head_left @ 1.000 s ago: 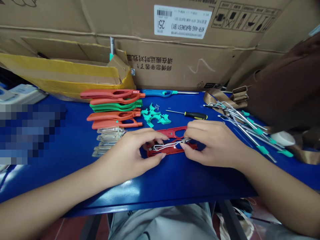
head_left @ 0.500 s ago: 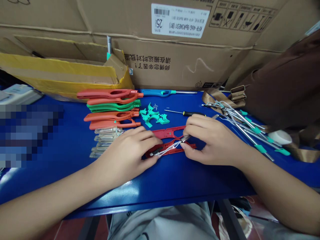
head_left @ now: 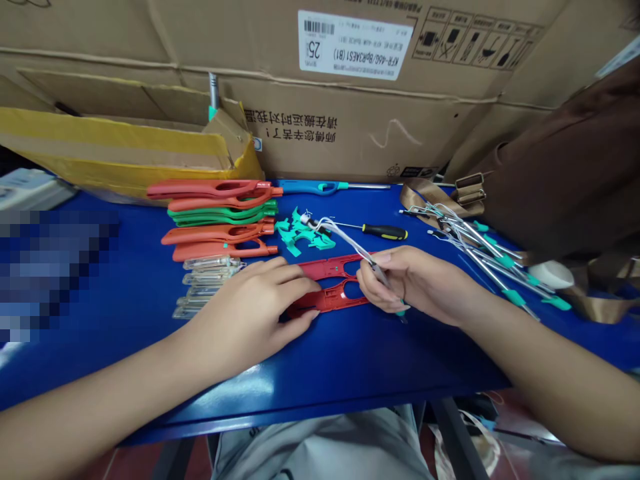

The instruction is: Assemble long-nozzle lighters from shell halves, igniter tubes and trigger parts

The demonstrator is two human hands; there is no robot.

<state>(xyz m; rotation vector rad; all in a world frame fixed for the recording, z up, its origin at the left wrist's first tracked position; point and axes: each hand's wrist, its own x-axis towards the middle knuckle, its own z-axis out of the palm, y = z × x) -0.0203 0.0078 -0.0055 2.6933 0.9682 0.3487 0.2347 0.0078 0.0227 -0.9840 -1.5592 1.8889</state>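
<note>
My left hand (head_left: 250,320) lies over the left end of a red plastic lighter shell (head_left: 327,269), with fingers above it and thumb along its lower edge. My right hand (head_left: 410,283) pinches a thin metal tube (head_left: 380,273) just above the shell's right end. A white wire (head_left: 340,235) runs from that tube up-left to a small dark fitting, which lies over a heap of teal plastic pieces (head_left: 300,233). The shell's middle shows an oval opening between my hands.
Stacked red and green lighter handles (head_left: 215,213) and clear plastic parts (head_left: 205,283) lie left on the blue table (head_left: 350,373). A screwdriver (head_left: 385,231), a blue lighter (head_left: 310,187) and metal rods with teal ends (head_left: 480,257) lie further back and right. Cardboard boxes (head_left: 350,127) stand behind.
My right hand has lifted the metal tube off the red shell and drawn it right. The white wire now stretches up-left over the teal pieces. My left hand stays on the shell.
</note>
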